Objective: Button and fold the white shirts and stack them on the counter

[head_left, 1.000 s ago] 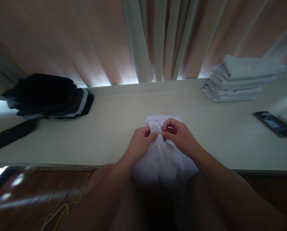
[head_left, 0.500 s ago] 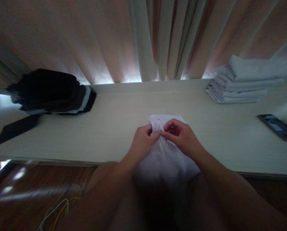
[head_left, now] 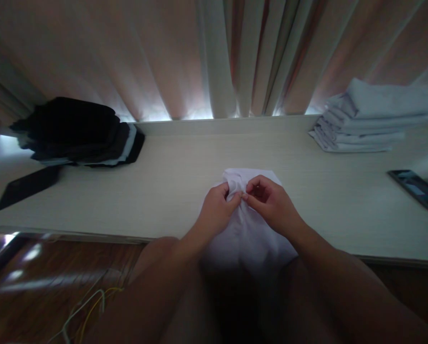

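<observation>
A white cloth garment [head_left: 251,234] lies over the front edge of the table and hangs toward my lap; its exact kind does not show. My left hand [head_left: 219,205] is closed on a gathered fold near its top. Close against it, my right hand [head_left: 267,198] pinches the same fold between thumb and fingertips. The two thumbs nearly meet at the gathered spot. Whatever small detail lies between the fingertips is hidden.
On the pale table [head_left: 185,181], a stack of dark folded clothes [head_left: 77,134] stands at the left beside a flat black object [head_left: 29,187]. Folded white cloths [head_left: 367,119] are piled at the right, behind a phone [head_left: 418,189]. Curtains [head_left: 163,57] hang behind; cables [head_left: 92,306] lie on the floor.
The view has shifted slightly. Both hands keep their grip on the white garment at the same gathered fold, with the fingertips barely moved.
</observation>
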Available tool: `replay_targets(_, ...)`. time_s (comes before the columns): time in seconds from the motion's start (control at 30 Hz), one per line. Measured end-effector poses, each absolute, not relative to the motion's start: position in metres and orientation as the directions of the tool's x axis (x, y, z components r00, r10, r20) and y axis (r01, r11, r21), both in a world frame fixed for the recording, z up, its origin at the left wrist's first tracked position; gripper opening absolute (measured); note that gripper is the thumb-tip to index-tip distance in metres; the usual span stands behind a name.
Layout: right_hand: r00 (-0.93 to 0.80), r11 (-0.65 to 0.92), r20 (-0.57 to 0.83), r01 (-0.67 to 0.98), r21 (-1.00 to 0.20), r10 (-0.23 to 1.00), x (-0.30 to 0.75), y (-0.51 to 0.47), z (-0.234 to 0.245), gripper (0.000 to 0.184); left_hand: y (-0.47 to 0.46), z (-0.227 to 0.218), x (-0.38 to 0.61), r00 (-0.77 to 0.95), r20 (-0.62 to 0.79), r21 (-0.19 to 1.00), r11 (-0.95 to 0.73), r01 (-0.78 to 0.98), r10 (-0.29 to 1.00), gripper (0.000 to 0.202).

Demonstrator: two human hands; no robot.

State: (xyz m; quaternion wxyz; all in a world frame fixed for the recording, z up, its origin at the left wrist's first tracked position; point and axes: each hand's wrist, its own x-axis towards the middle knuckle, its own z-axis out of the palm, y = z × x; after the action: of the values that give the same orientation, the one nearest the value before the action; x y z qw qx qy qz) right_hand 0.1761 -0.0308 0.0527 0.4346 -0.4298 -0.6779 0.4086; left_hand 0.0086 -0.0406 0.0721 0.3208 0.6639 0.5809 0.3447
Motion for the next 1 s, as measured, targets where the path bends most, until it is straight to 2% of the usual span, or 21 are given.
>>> replay_targets(0.3,-0.278,0.236,0.18,0.18,-0.955,0.943,0.178,-0.0281,0.0556,0.009,-0.0383,0.0689,0.0056,0.132,0.068,0.873,-0.123,0.471,0.989,0.019)
replay_targets(0.57,-0.27,0.158,0.128,0.093,-0.983,0.954,0.1828,-0.0253,0.0592,0.015,-0.0364,0.0676,0.0029,0.198,-0.05,0.967,-0.002,0.255,0.979,0.021)
replay_targets(0.77,-0.297,0.169,0.132,0.102,-0.98,0.946,0.1831,-0.0257,0.0603,0.012,-0.0377,0.0703,0.0043,0.146,0.009,0.955,-0.052,0.293,0.989,0.015)
replay_targets(1.0,-0.272,0.193,0.149,0.14,-0.971,0.951,0.1806,-0.0259,0.0581,0.013,-0.0398,0.0701,0.0058,0.118,0.059,0.921,-0.1,0.377,0.991,0.018)
